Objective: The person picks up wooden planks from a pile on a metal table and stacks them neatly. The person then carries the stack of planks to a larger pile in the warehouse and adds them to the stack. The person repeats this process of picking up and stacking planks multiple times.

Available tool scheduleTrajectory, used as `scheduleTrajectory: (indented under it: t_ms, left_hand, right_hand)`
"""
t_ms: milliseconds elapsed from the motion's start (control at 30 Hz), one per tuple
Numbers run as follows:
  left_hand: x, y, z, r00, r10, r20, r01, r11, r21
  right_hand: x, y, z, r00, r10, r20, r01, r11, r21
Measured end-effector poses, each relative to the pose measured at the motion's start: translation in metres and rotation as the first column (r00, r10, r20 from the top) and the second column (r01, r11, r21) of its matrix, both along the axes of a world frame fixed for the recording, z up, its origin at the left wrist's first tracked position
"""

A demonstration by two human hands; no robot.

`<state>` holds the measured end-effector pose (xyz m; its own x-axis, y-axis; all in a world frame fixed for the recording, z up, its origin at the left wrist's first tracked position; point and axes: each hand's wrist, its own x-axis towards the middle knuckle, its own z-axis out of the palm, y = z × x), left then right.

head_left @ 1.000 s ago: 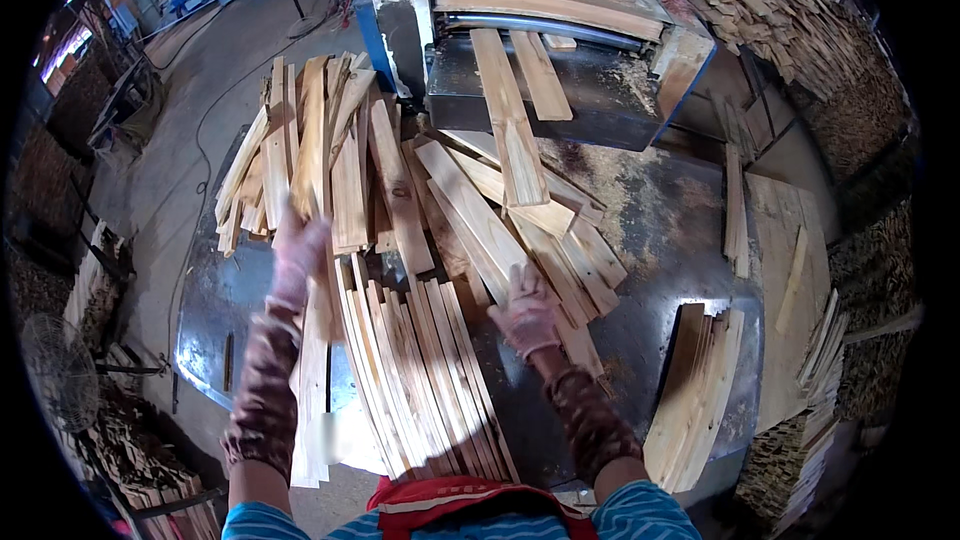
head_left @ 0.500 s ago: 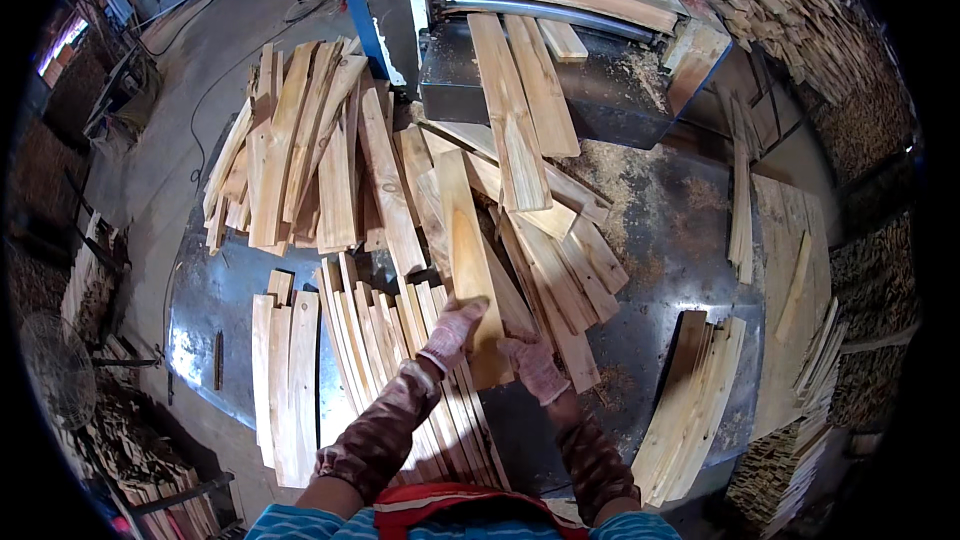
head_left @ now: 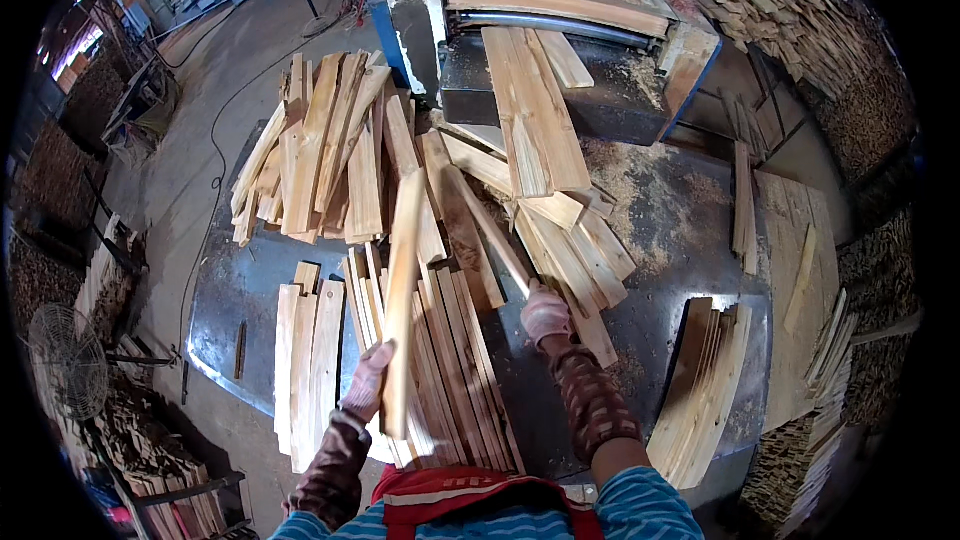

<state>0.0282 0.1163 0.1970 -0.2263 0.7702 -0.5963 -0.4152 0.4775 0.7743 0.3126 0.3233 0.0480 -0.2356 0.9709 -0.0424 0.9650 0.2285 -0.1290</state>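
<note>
Holding one board (head_left: 403, 290) in the left hand (head_left: 368, 380), pointed lengthwise almost straight ahead above strips (head_left: 462, 370); gripping another board (head_left: 492, 230) in the right hand (head_left: 547, 317), slanted ahead-left, over a shiny tabletop (head_left: 645, 340) beside grey floor (head_left: 195, 190).

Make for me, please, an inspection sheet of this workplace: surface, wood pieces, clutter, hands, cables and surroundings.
Surface: dark metal tabletop, shiny in places.
Wood pieces: row of boards nearest the person; loose board pile at far left; group of boards at right.
Clutter: sawdust near the machine; thin dark strip at left.
Hands: left hand grips a blurred board; right hand grips the near end of a narrow slat.
Cables: dark cable on the floor, left of the tabletop.
Surroundings: planer-like machine beyond, boards on its bed; caged fan at left; scrap-wood heap at upper right.
</note>
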Motion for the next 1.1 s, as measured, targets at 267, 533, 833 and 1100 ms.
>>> scheduleTrajectory:
  t_ms: [267,533,833,1100]
  left_hand:
    - [-0.001,-0.086,-0.060,0.396,-0.288,0.872,-0.272,0.870,0.411]
    - [0.009,-0.069,-0.014,0.480,-0.069,0.874,-0.358,0.895,0.267]
    - [0.021,-0.083,-0.021,0.938,-0.097,0.333,0.044,0.986,0.162]
    - [0.036,-0.048,-0.016,0.975,-0.026,0.222,-0.026,0.973,0.228]
  right_hand:
    - [0.041,-0.058,0.026,0.161,-0.690,-0.705,-0.181,0.682,-0.709]
    - [0.055,-0.159,0.059,0.308,-0.390,-0.868,-0.062,0.902,-0.427]
    - [0.034,-0.217,0.097,0.549,-0.126,-0.826,-0.183,0.947,-0.266]
    - [-0.052,-0.218,0.160,0.448,0.239,-0.861,-0.533,0.845,-0.043]
